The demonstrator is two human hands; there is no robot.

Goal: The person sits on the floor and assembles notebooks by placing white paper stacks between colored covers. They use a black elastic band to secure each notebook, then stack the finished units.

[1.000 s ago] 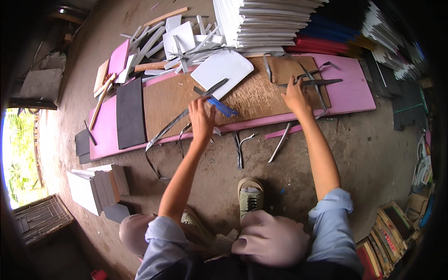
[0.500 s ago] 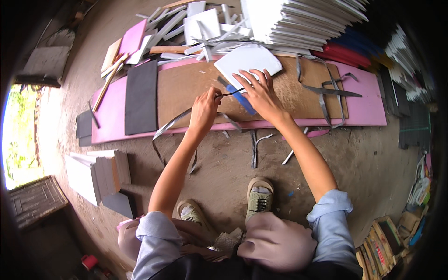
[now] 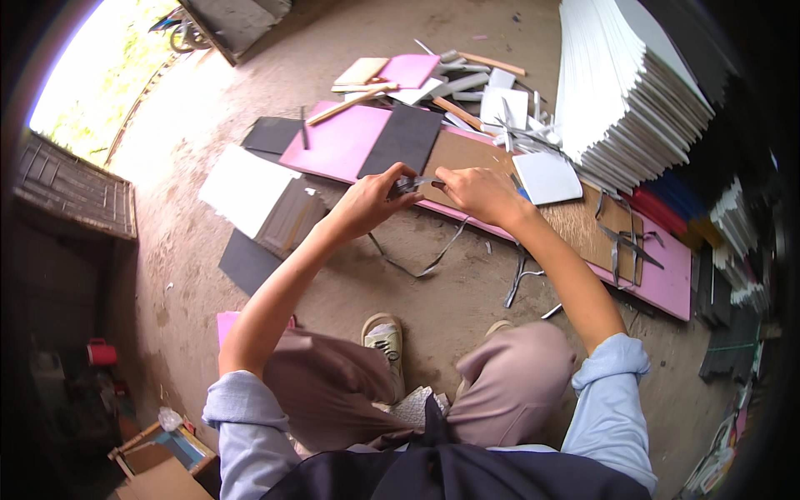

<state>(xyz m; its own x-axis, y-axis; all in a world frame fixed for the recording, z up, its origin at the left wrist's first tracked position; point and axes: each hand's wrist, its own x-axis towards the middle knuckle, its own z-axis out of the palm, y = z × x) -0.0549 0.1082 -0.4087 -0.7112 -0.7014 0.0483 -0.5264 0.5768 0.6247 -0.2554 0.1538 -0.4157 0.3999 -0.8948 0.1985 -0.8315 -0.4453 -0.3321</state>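
A thin dark grey strip (image 3: 429,182) runs between my two hands, above the near edge of the pink sheet (image 3: 337,142). My left hand (image 3: 373,200) is closed on a bunched part of it, with the thumb and fingers pinching it. The fingers of my right hand (image 3: 479,196) are closed on the strip's other part. A loose length of strip (image 3: 425,273) hangs below in a curve over the floor. To the right of my right hand, a white rounded sheet (image 3: 547,177) lies on the brown board (image 3: 575,225), partly covering something blue.
A black sheet (image 3: 400,140) lies across the pink one. Foam offcuts (image 3: 467,83) are heaped behind it, beside a tall stack of white sheets (image 3: 617,92). Left of my hands stands a white-topped stack (image 3: 250,187). More grey strips (image 3: 625,242) lie on the board's right end.
My view has swung to the left. My hands have moved left, away from the white sheet. The right hand has gone from spread fingers on the sheet to pinching the strip.
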